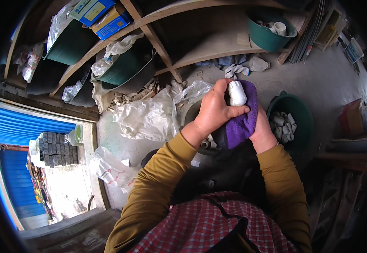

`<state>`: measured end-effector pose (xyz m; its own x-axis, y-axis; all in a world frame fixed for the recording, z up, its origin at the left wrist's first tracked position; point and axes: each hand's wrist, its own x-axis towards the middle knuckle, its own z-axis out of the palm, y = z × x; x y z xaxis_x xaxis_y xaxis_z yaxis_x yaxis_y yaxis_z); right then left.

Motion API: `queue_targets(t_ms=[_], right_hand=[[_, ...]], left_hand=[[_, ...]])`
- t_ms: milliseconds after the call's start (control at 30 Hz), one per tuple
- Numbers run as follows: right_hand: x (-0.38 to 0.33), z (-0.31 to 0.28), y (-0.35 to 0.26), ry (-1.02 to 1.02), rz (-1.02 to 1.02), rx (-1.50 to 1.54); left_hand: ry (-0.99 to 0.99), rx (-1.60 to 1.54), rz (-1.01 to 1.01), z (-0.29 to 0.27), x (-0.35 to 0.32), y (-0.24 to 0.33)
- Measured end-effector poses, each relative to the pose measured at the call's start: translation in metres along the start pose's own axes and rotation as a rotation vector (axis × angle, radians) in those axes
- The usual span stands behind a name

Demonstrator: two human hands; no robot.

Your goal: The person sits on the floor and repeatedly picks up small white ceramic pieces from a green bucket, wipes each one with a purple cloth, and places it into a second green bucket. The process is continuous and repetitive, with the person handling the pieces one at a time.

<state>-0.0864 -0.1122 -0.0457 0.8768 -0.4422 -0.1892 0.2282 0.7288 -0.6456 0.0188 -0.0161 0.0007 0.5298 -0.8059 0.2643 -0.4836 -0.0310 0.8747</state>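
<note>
A white plastic pipe elbow (pixel 237 93) is gripped in my left hand (pixel 213 107), between the thumb and curled fingers. A purple cloth (pixel 243 124) lies against the fitting's right side and hangs below it. My right hand (pixel 263 131) is wrapped round the cloth from behind; the cloth hides most of its fingers. Below my left hand stands a bucket (pixel 187 113) with some pipe fittings in it, partly covered by my hands. A dark green bucket (pixel 302 110) to the right holds several white fittings (pixel 284 126).
Crumpled clear plastic bags (pixel 147 120) lie on the floor at left, with another bag (pixel 112 170) by the doorway. Wooden shelving (pixel 200 57) at the back carries green tubs (pixel 272 40) and boxes (pixel 107 25). White gloves (pixel 236 71) lie beneath the shelf.
</note>
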Motion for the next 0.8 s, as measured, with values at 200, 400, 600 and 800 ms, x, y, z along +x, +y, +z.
queue_targets(t_ms=[200,400,600,800], right_hand=[[0.003,-0.004,0.000,0.091,0.012,0.048],[0.002,0.013,-0.008,0.032,-0.480,-0.567],[-0.006,0.029,0.006,0.227,-0.519,-0.767],[0.006,0.003,-0.005,0.128,0.132,-0.013]], left_hand=[[-0.167,-0.394,-0.039,-0.011,0.003,-0.008],[-0.014,-0.559,-0.321,-0.010,0.004,-0.010],[0.321,-0.029,0.086,0.022,-0.008,-0.016],[0.084,-0.138,0.205,0.014,-0.012,-0.007]])
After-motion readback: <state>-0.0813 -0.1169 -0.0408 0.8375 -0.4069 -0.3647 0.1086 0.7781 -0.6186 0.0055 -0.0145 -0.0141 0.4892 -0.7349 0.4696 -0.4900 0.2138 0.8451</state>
